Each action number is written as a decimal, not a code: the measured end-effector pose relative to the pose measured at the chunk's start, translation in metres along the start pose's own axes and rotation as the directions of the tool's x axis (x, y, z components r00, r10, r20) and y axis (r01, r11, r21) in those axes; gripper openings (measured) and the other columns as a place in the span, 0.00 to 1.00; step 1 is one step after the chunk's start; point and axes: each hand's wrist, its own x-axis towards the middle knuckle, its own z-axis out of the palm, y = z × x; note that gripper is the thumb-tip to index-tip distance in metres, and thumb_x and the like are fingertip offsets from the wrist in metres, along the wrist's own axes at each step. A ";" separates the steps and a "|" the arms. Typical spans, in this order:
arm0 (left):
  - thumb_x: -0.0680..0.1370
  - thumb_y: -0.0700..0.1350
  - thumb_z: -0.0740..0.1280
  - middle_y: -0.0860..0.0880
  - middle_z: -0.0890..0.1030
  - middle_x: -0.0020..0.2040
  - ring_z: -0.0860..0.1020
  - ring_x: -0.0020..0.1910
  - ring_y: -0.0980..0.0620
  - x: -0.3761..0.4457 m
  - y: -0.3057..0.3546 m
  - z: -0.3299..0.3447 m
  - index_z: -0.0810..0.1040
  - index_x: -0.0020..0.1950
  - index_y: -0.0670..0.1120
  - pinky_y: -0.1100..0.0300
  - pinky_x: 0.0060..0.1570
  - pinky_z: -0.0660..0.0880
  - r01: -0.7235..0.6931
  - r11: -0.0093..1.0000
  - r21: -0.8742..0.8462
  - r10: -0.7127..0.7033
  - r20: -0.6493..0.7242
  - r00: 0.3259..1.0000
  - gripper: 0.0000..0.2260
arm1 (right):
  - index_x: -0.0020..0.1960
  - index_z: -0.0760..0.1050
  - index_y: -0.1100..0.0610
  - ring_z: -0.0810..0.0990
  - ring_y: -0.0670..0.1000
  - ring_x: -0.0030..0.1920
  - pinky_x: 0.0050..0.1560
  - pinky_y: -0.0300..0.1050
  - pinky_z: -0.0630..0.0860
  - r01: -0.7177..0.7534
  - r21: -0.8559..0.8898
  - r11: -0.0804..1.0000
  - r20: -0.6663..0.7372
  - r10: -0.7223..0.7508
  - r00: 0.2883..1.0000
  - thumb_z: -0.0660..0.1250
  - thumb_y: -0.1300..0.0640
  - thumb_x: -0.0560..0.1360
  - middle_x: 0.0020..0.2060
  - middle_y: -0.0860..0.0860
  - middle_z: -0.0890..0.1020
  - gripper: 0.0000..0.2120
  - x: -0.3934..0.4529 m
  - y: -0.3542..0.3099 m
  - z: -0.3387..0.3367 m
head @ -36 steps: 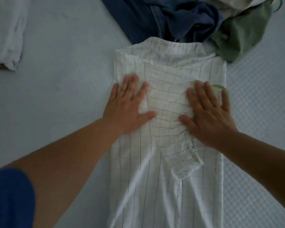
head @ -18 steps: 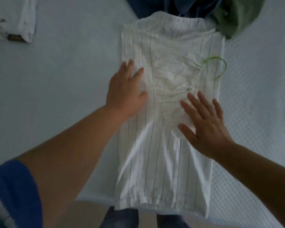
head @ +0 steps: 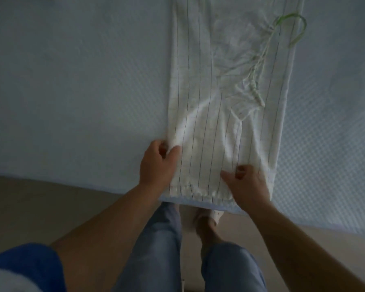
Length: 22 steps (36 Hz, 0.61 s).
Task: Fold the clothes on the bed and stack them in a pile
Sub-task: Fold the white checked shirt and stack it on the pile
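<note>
Striped garment [head: 200, 131] lies narrowed lengthwise; left hand [head: 159, 163] and right hand [head: 248, 182] pinch its hem, likely next lifting it upward to fold.

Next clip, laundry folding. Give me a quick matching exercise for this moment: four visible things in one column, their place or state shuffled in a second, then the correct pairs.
Things:
1. left hand
2. right hand
3. green loop
4. striped garment

Place or state:
A. lies flat along the bed, hem at the near edge
B. grips the garment's left edge, above the hem
C. lies on the garment's far right part
D. pinches the garment near its right hem corner

Pairs: 1-B, 2-D, 3-C, 4-A
</note>
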 end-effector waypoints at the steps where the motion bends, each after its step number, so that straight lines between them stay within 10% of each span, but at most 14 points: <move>1: 0.77 0.57 0.61 0.55 0.72 0.34 0.72 0.33 0.57 -0.001 -0.002 0.004 0.70 0.40 0.49 0.65 0.30 0.62 0.062 0.998 -0.007 -0.062 0.011 0.998 0.12 | 0.47 0.73 0.53 0.74 0.43 0.33 0.32 0.37 0.68 0.000 -0.015 1.000 0.008 0.000 1.000 0.66 0.41 0.72 0.35 0.45 0.76 0.15 -0.004 0.005 0.006; 4: 0.76 0.60 0.61 0.53 0.69 0.30 0.69 0.31 0.55 -0.006 -0.009 0.011 0.67 0.32 0.49 0.61 0.31 0.66 0.279 0.957 -0.081 -0.271 0.102 0.957 0.19 | 0.39 0.73 0.55 0.73 0.46 0.30 0.29 0.38 0.65 -0.023 0.112 0.993 0.130 0.008 0.992 0.65 0.44 0.74 0.30 0.49 0.74 0.14 -0.010 0.020 0.016; 9: 0.71 0.48 0.72 0.49 0.83 0.42 0.82 0.41 0.50 -0.012 -0.029 0.014 0.80 0.50 0.45 0.55 0.44 0.80 0.361 0.878 -0.316 -0.309 0.202 0.929 0.10 | 0.41 0.76 0.57 0.79 0.52 0.37 0.40 0.48 0.79 -0.073 0.387 0.919 0.181 0.002 0.984 0.69 0.51 0.74 0.37 0.55 0.80 0.10 -0.011 0.038 0.017; 16: 0.71 0.40 0.71 0.49 0.81 0.41 0.80 0.37 0.53 -0.024 -0.056 0.015 0.78 0.45 0.46 0.58 0.35 0.77 0.308 0.911 -0.275 -0.283 0.125 0.951 0.05 | 0.45 0.77 0.59 0.80 0.51 0.35 0.39 0.48 0.78 -0.035 0.249 0.968 0.209 -0.018 0.978 0.68 0.52 0.74 0.38 0.55 0.82 0.10 -0.013 0.059 0.023; 19: 0.71 0.43 0.71 0.55 0.75 0.43 0.73 0.37 0.59 -0.037 -0.052 0.017 0.72 0.53 0.48 0.66 0.32 0.66 0.133 0.991 0.008 -0.131 -0.125 0.983 0.13 | 0.43 0.75 0.58 0.81 0.52 0.37 0.38 0.46 0.76 0.066 0.006 0.998 0.192 -0.066 0.979 0.67 0.45 0.73 0.36 0.53 0.80 0.15 -0.017 0.061 0.023; 22: 0.73 0.45 0.69 0.47 0.74 0.58 0.73 0.55 0.49 -0.044 -0.032 0.016 0.70 0.64 0.44 0.63 0.51 0.68 -0.211 0.951 0.227 0.266 -0.245 0.932 0.21 | 0.50 0.68 0.51 0.75 0.47 0.42 0.42 0.45 0.71 0.125 -0.228 0.966 0.034 -0.121 0.992 0.64 0.39 0.72 0.42 0.46 0.76 0.18 -0.024 0.061 0.019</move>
